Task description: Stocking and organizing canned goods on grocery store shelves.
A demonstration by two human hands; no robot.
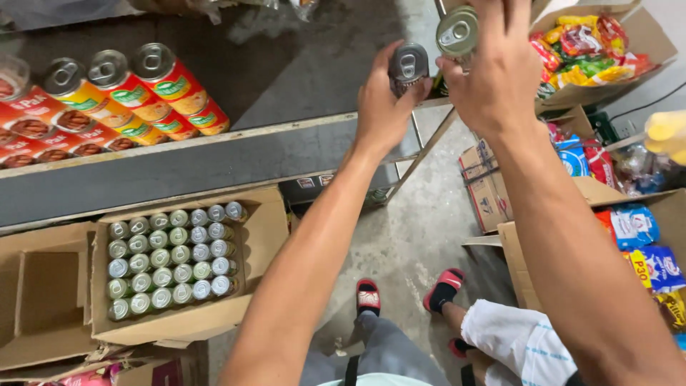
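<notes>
My left hand (382, 104) grips a small dark can (409, 66) with a pull-tab lid, held at the right end of a dark shelf (286, 78). My right hand (493, 75) is raised just beside it and holds a second can (457, 32) with a silver pull-tab lid, a little higher. Both arms reach up from below. On the shelf's left lie several red-and-yellow cans (136, 89) on their sides, lids facing me. Below the shelf, an open cardboard box (264, 236) on the floor holds several rows of upright silver-topped cans (171, 261).
An empty open carton (43, 293) sits left of the can box. To the right stand boxes of colourful snack packets (593, 43) and more packets (643, 243) lower down. Another person's feet in red-and-black slippers (443, 286) rest on the concrete floor below.
</notes>
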